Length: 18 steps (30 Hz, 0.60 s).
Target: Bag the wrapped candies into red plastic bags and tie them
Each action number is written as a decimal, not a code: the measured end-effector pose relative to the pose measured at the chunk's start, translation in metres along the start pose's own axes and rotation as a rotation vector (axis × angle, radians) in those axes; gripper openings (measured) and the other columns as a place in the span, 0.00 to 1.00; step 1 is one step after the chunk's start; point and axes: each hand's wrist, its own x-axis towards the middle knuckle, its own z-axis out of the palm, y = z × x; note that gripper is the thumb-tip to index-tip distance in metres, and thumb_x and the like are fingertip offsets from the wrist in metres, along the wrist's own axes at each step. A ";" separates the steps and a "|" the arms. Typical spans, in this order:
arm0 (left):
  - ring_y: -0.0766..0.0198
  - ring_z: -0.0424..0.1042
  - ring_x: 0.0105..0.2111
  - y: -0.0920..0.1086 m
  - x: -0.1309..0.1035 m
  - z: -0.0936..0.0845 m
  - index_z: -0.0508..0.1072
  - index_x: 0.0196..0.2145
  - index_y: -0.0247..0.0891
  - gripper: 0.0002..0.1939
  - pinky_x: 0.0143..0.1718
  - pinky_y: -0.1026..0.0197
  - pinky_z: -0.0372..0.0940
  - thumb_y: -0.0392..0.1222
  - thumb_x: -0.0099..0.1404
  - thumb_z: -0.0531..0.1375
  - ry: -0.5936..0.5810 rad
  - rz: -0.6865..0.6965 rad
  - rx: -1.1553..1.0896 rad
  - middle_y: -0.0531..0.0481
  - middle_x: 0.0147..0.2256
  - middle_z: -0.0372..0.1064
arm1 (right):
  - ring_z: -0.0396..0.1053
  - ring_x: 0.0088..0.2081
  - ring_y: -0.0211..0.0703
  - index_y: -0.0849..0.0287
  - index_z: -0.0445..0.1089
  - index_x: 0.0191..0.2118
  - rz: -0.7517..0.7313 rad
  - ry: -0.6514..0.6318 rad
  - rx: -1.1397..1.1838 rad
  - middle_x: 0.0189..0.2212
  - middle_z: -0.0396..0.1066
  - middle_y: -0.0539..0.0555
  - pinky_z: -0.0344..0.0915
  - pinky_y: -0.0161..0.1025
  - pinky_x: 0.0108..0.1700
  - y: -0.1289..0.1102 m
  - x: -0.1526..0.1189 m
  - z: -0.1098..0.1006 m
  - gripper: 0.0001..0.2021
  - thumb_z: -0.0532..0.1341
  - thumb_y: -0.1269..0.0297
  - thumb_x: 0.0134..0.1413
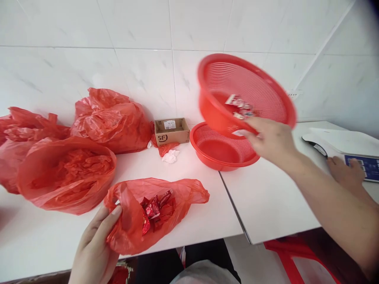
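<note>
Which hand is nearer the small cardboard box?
Right. The right hand holds up a red basket just right of the cardboard box; the left hand grips a bag further off.

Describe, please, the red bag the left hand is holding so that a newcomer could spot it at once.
On the white table, look to the near edge, in front of the bulging red bags. There the left hand pinches open a flat red plastic bag. Unlike its neighbours, it lies low and shows shiny red wrapped sweets inside.

Second red colander (223, 148) resting on the white bench (266, 197) at the far middle, small cardboard box (171, 131) just left of it against the tiled wall (142, 59), crumpled white paper (171, 157) before the box, bulging red bags (112, 118) far left, digital scale (349, 148) far right, another person's hand (345, 173) on it
</note>
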 end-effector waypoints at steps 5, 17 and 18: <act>0.55 0.80 0.40 0.005 -0.013 -0.002 0.81 0.33 0.47 0.20 0.33 0.70 0.75 0.44 0.38 0.76 -0.004 -0.016 -0.007 0.55 0.37 0.81 | 0.72 0.41 0.45 0.53 0.72 0.46 -0.228 -0.154 0.306 0.42 0.77 0.52 0.62 0.37 0.36 -0.107 0.005 0.031 0.15 0.55 0.74 0.57; 0.53 0.78 0.44 0.013 -0.019 -0.016 0.80 0.42 0.47 0.25 0.33 0.69 0.75 0.49 0.44 0.75 0.002 -0.021 0.056 0.52 0.45 0.78 | 0.67 0.32 0.42 0.56 0.71 0.45 -0.246 -0.388 0.192 0.35 0.74 0.52 0.46 0.38 0.29 -0.132 -0.018 0.076 0.17 0.53 0.79 0.53; 0.52 0.78 0.44 0.013 -0.018 -0.015 0.80 0.42 0.47 0.26 0.33 0.68 0.76 0.48 0.43 0.75 -0.002 -0.032 0.049 0.52 0.45 0.78 | 0.67 0.32 0.43 0.55 0.71 0.45 -0.215 -0.390 0.156 0.35 0.75 0.52 0.46 0.38 0.29 -0.123 -0.019 0.076 0.17 0.53 0.79 0.54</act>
